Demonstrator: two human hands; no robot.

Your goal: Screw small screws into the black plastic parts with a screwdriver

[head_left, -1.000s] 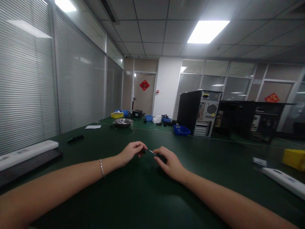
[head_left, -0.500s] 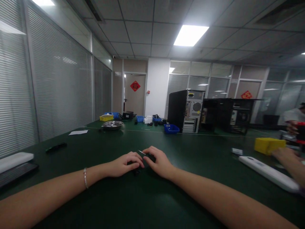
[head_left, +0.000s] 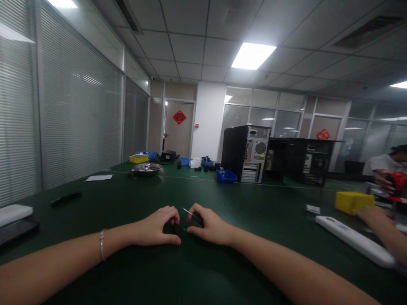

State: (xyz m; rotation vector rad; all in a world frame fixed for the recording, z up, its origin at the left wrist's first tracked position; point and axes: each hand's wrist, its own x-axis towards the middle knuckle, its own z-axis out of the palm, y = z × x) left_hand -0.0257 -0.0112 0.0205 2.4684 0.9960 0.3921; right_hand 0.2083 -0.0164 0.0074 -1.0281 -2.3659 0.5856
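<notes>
Both my hands rest close together on the green table [head_left: 190, 271], near its middle. My left hand [head_left: 157, 226] curls around a small black part [head_left: 176, 229] that sits on the table between the two hands. My right hand [head_left: 208, 226] grips a small screwdriver [head_left: 188, 211] with a thin metal shaft; the shaft points up and to the left, above the black part. A thin bracelet [head_left: 101, 245] circles my left wrist. The black part is largely hidden by my fingers.
A white bar [head_left: 352, 239] and a yellow bin [head_left: 353, 201] lie at the right, where another person's arm [head_left: 383, 226] reaches in. Computer towers [head_left: 246, 153], a blue bin [head_left: 226, 176] and a metal bowl [head_left: 147, 168] stand farther back. A black pen-like item [head_left: 66, 198] lies at the left.
My hands have drawn slightly nearer to me and closed in on the black part. The view has swung right, and a person at the right edge has come into sight.
</notes>
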